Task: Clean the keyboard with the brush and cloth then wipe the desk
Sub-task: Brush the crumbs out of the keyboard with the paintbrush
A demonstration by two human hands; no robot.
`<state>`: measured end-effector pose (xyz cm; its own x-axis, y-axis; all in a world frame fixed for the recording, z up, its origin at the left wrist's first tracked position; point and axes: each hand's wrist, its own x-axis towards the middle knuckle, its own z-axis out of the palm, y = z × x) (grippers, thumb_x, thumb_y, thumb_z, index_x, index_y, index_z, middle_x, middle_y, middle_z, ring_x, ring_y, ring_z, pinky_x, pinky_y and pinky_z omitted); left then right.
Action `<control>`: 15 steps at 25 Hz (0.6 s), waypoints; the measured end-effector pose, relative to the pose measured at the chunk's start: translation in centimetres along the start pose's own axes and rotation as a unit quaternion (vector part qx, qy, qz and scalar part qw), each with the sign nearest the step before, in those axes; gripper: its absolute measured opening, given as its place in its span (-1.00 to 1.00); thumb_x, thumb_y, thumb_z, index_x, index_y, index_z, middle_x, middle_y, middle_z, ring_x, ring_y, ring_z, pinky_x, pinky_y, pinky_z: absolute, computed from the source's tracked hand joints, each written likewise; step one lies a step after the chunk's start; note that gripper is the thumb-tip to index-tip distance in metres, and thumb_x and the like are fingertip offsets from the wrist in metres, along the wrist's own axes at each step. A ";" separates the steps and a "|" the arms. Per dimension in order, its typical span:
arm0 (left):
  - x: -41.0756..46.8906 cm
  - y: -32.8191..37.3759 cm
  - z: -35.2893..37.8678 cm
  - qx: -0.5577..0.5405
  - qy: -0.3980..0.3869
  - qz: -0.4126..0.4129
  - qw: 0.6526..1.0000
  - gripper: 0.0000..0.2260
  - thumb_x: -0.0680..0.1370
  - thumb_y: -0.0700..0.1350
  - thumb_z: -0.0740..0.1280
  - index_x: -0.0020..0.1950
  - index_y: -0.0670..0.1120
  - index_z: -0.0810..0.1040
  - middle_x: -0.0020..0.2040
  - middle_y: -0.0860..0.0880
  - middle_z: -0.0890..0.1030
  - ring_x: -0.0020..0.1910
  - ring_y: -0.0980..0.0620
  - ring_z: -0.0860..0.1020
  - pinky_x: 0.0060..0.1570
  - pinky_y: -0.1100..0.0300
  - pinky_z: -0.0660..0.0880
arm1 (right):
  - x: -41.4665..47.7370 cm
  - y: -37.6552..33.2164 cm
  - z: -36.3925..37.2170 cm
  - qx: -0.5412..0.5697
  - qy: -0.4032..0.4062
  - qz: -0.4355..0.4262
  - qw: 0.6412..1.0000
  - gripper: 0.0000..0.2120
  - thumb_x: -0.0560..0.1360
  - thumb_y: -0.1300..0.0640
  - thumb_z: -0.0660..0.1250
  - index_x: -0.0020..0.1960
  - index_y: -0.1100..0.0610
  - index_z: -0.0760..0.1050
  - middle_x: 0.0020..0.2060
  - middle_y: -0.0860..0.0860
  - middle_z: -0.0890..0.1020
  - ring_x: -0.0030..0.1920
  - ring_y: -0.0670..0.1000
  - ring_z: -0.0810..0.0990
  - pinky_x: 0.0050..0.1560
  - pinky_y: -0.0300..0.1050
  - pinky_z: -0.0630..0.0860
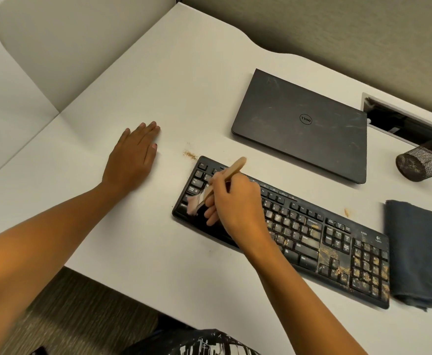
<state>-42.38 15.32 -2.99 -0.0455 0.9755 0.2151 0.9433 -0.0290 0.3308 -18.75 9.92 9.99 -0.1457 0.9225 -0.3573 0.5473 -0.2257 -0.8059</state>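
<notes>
A black keyboard lies diagonally on the white desk, with tan crumbs thick over its right-hand keys. My right hand grips a small wooden-handled brush. Its pale bristles touch the keys at the keyboard's left end. My left hand rests flat on the desk to the left of the keyboard, fingers together, holding nothing. A folded dark grey cloth lies just past the keyboard's right end.
A shut black laptop lies behind the keyboard. A black mesh cup lies on its side at the right, below a cable slot. Small crumb piles sit on the desk by the keyboard's top left corner.
</notes>
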 end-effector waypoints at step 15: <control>-0.1 -0.1 0.0 -0.001 0.000 0.001 1.000 -0.51 0.64 -0.02 -0.06 0.53 -0.11 0.30 0.52 -0.03 0.31 0.53 0.00 0.21 0.49 0.18 -0.08 | -2.3 1.3 -1.0 0.000 0.039 -0.017 0.999 -0.63 0.66 0.10 0.10 -0.13 0.31 0.53 -0.44 -0.02 0.60 -0.51 0.02 0.56 -0.45 -0.03 0.58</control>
<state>-42.45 15.24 -3.05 -0.0441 0.9756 0.2149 0.9424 -0.0307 0.3331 -16.89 7.82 10.25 -0.0997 0.9512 -0.2920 0.5426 -0.1940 -0.8173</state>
